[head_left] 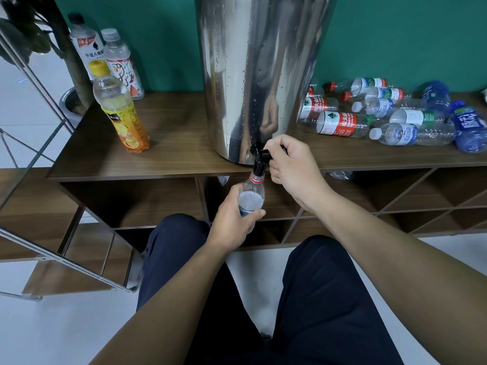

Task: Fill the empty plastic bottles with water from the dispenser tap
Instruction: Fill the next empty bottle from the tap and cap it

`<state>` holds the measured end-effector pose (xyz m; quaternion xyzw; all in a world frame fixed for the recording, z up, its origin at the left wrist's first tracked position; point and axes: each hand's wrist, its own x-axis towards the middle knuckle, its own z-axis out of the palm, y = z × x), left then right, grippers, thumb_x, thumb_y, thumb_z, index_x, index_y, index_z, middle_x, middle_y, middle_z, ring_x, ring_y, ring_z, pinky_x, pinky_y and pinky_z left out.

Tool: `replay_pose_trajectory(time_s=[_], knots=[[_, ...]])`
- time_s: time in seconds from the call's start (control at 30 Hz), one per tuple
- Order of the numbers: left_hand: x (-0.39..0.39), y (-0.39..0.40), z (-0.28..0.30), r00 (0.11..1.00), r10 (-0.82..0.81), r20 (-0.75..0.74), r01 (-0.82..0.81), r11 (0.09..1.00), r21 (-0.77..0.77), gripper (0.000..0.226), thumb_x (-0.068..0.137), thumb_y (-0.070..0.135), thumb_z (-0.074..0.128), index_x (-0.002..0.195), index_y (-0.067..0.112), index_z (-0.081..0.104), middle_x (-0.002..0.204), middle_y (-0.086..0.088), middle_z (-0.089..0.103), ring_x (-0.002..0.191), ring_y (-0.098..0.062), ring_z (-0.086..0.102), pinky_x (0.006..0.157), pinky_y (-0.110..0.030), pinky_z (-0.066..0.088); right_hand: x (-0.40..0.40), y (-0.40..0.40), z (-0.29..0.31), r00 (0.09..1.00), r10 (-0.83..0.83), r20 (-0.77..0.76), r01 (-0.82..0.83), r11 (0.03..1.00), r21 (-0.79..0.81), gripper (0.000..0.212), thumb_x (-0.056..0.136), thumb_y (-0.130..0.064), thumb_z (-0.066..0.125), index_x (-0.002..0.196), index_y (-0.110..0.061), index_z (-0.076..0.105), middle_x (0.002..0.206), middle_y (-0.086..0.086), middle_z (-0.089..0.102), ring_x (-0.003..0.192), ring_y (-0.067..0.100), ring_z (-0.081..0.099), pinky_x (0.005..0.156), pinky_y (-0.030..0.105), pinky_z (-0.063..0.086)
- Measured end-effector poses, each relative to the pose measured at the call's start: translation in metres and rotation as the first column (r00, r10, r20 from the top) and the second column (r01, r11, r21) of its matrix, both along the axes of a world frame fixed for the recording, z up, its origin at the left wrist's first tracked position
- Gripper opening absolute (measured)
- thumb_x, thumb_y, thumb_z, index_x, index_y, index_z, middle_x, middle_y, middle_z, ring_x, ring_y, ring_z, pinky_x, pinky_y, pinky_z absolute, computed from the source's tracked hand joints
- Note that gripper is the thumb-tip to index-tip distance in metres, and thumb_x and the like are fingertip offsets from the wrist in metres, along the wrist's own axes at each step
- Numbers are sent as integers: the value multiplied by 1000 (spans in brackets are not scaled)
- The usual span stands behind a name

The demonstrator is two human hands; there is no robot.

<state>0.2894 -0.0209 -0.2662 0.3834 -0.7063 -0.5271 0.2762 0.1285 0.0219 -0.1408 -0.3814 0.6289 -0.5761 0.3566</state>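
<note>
**K:** Under the tap (259, 160), at the front edge of the desk (184, 143): left hand (233, 222) has its grip wrapped round the bottle (251, 198), fingers curled on the body. Bottle upright, long axis near vertical, mouth just below the spout, close enough that I can't tell if they touch.

**M:** Right side?

**K:** Right hand (292, 162) is on the tap lever, fingers closed round it. It sits above and to the right of the bottle, so it's nearer the tap; the left is the only one on the bottle.

**M:** Fill level?

**K:** Water surface shows inside the shoulder, so I'd judge it nearly full. Can't see a stream.

**M:** Next move?

**K:** Probably shut the lever, then drop the bottle straight down along its axis before pulling it back. Neck is right under the spout, so sideways first risks a knock and a spill.

**M:** Clearance?

**K:** Bottle hangs off the desk edge, over the open shelf bays and floor, between the knees. Free room below and toward the body. Dispenser (261, 75) blocks behind.

**M:** Set-down spot?

**K:** Three upright bottles stand left of the dispenser, orange-label bottle (122, 111) nearest, bare desk beside it. Pile of empty bottles (382, 114) lies on its side to the right.
</note>
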Motion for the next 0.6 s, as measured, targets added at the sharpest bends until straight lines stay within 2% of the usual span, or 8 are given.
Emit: replay_pose_trajectory(time_s=[0.07,0.2,0.33,0.43,0.6], knots=[[0,0,1,1000,1,-1,-1,1000,3,64,94,27,89,147,40,54,128,18,69,120,2,65,87,-5,49,0,0,0,1000,1,-3,-1,1000,2,25,114,-27,58,91,-19,64,62,-7,38,54,13,34,50,29,30],[0,1,1,1000,1,-6,-1,1000,8,64,95,25,89,147,39,54,128,17,69,119,1,66,83,-5,50,-1,0,0,1000,0,6,0,1000,0,26,114,-27,58,91,-19,64,61,-8,39,53,12,34,50,29,30],[0,0,1,1000,0,14,0,1000,0,65,94,28,90,146,40,53,127,17,70,119,0,66,89,-11,50,0,1,0,1000,-1,-2,1,1000,-1,26,114,-27,58,90,-20,64,61,-7,39,53,12,34,50,29,30],[-1,0,1,1000,0,23,0,1000,1,65,94,29,90,147,41,53,127,17,70,119,-2,67,86,-12,52,-1,1,1,1000,2,-3,-2,1000,0,26,114,-27,58,90,-19,64,61,-8,39,53,11,34,50,29,31],[-1,0,-1,1000,-5,24,5,1000,-8,64,94,28,90,145,40,53,127,17,70,118,1,66,98,-23,54,-1,1,1,1000,1,-4,-1,1000,1,24,115,-27,58,93,-18,65,62,-7,38,54,11,34,50,29,30]])
